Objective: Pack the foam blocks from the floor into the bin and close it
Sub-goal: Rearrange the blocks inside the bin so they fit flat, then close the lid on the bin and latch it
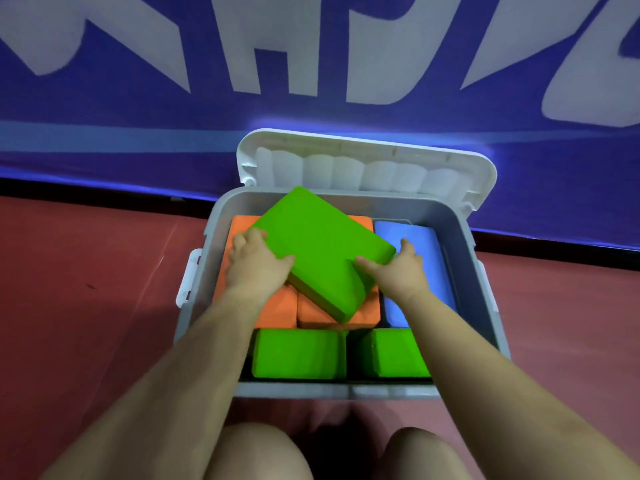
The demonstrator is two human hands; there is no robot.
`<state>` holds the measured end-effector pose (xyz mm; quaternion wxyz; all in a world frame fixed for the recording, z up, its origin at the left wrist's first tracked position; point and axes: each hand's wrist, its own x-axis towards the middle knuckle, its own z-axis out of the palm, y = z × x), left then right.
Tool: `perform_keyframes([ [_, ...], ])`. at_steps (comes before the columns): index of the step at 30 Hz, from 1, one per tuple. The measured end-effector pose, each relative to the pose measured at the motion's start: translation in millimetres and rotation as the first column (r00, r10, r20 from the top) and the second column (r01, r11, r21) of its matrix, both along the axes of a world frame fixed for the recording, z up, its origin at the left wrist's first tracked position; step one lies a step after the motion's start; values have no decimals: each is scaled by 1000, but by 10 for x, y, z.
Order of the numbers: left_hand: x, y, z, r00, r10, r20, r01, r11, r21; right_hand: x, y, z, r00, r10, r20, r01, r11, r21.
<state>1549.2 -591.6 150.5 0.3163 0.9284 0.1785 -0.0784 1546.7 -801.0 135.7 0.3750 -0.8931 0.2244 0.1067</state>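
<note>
A: How is the top green block (320, 247) held?

B: It is gripped from both sides. The left hand (254, 261) is wrapped over its left corner, the right hand (403, 268) is curled round its right corner, with thumbs laid on the upper face. The block is kept tilted and turned askew above the orange blocks (277, 308), its near corner lowest.

A: Why askew?

B: Probably because no slot that size is left below. The bin (485, 306) is already filled in its lower layer: orange blocks at the left and middle, a blue block (415, 237) along the right, two green blocks (299, 353) at the near wall. The held block is judged to be meant for a second layer, laid flat on the orange ones, so it has to be squared with the walls first.

A: And the lid (367, 157)?

B: It is stood open at the far side, leaned towards the blue banner (104, 109), so that access from above is left free. Closing is not yet begun.

A: What could go wrong?

B: If the block is left crooked or proud of the rim, the lid may be kept from shutting. No blocks can be seen on the red floor (86, 289) in view.
</note>
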Motion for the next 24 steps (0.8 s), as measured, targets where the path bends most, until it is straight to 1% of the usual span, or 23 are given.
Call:
perform_keyframes([
  [1, 59, 45, -22, 1000, -6, 10, 6, 1000, -11, -68, 20, -55, 997, -61, -47, 65, 993, 97],
  [2, 124, 75, -37, 1000, -29, -4, 28, 998, -56, -119, 50, -112, 995, -82, -64, 93, 978, 187],
  [3, 189, 86, -60, 998, -50, -43, 45, 992, -118, -155, 75, -159, 994, -93, -59, 105, 964, 243],
  [5, 298, 100, -104, 995, -36, -92, 20, 985, -173, -173, 69, -198, 993, -112, -21, 114, 956, 272],
  [7, 338, 111, -115, 992, 42, -115, -58, 988, -141, -150, -6, -177, 992, -124, 24, 115, 965, 235],
  [9, 296, 107, -120, 988, 69, -139, -82, 992, -91, -133, -111, -142, 992, -112, 58, 96, 969, 226],
  [13, 106, 112, -196, 971, 27, -237, -32, 999, -19, -143, -260, -82, 994, -39, 106, 12, 970, 243],
  [17, 1, 102, -250, 953, -48, -300, 61, 998, 33, -181, -308, -135, 994, 3, 105, -24, 979, 200],
  [20, 88, 96, -178, 965, -5, -262, 24, 997, 68, -115, -290, -140, 995, -14, 103, -2, 988, 155],
  [22, 209, 68, -64, 983, 16, -183, 0, 996, 90, 7, -277, -85, 992, 17, 126, -26, 998, 64],
  [24, 371, 17, 65, 996, -22, -90, 32, 993, 115, 186, -255, 5, 981, 88, 171, -80, 995, -52],
])
